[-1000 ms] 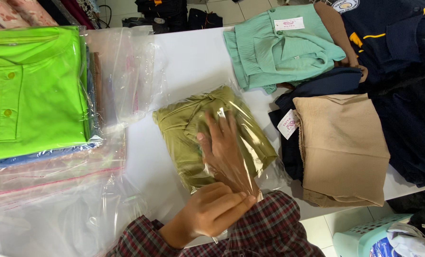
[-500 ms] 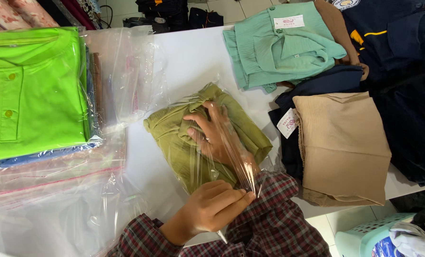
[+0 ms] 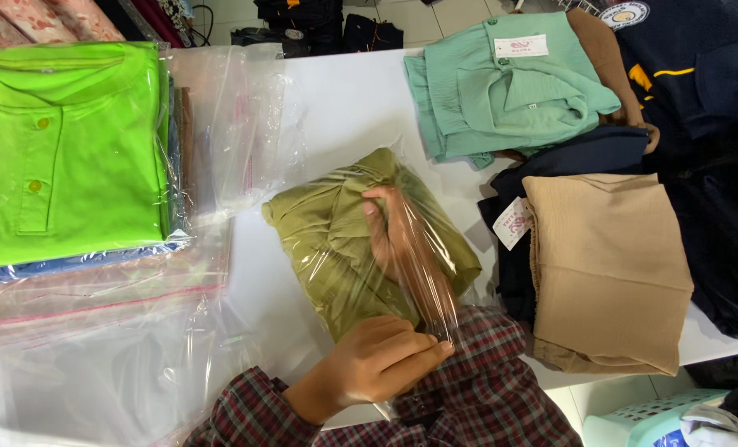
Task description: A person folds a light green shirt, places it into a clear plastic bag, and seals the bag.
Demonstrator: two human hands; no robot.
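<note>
Two hands, left hand [image 3: 377, 364] and right hand [image 3: 390, 236], bagging olive garment [image 3: 328, 240].

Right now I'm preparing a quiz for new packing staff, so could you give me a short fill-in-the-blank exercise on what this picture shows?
1. The right hand is pushed inside a clear plastic bag that holds a folded garment of ____ colour.
2. The left hand pinches the bag at its ____ end.
3. The bright green shirt on the stack at the far left has ____ buttons showing.
4. The folded tan garment lies on a ____ blue one.

Missing words: olive green; open; two; dark
</note>
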